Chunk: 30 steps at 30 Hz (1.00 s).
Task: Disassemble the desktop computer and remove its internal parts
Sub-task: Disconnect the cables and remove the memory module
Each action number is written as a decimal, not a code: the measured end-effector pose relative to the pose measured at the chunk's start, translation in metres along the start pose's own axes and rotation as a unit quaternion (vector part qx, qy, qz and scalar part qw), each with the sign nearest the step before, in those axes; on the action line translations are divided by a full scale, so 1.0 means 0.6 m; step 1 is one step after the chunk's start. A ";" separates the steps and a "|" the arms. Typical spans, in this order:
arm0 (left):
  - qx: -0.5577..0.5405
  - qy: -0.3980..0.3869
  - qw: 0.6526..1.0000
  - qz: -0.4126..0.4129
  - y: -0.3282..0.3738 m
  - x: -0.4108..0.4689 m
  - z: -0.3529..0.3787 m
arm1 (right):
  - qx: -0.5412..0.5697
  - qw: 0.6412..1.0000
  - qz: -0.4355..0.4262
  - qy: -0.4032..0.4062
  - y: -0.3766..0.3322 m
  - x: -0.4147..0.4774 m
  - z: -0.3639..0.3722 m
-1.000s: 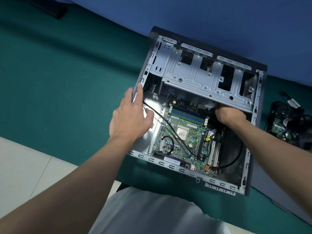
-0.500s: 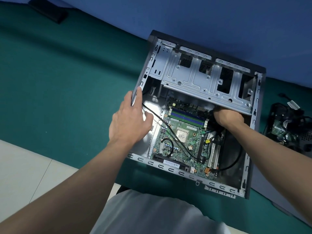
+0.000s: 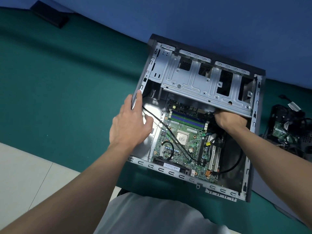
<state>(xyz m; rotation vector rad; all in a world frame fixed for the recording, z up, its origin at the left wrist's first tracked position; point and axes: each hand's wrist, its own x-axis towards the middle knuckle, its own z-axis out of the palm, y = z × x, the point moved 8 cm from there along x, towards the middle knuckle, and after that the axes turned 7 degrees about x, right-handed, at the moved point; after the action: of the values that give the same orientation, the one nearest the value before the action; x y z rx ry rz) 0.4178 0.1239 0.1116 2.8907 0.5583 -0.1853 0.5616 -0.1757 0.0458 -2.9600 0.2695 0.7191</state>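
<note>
grey case held by left hand, right hand inside.

A green cloth is spread over the table. A blue wall is seen along the far side. A flat black object is laid at the far left. Pale floor tiles are seen at the near left.

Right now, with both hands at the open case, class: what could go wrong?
1. The right hand seems to grip cables under the drive cage; yanking could damage motherboard connectors.
2. The left hand holds the case by its bare metal edge, which might cut.
</note>
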 end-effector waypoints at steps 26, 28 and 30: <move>-0.004 -0.002 1.000 -0.001 0.001 -0.001 -0.002 | 0.036 0.999 0.025 -0.017 0.004 -0.001 0.004; -0.005 -0.003 1.000 -0.002 0.001 -0.001 -0.002 | 0.029 0.999 0.024 -0.012 0.007 -0.001 0.001; -0.007 -0.002 1.000 -0.004 0.000 -0.001 -0.002 | 0.021 0.999 0.028 -0.027 0.008 0.001 0.006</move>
<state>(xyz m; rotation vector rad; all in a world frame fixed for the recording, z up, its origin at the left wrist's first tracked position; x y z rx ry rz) 0.4173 0.1236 0.1128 2.8744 0.5671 -0.1867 0.5597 -0.1801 0.0418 -2.8988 0.3589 0.7888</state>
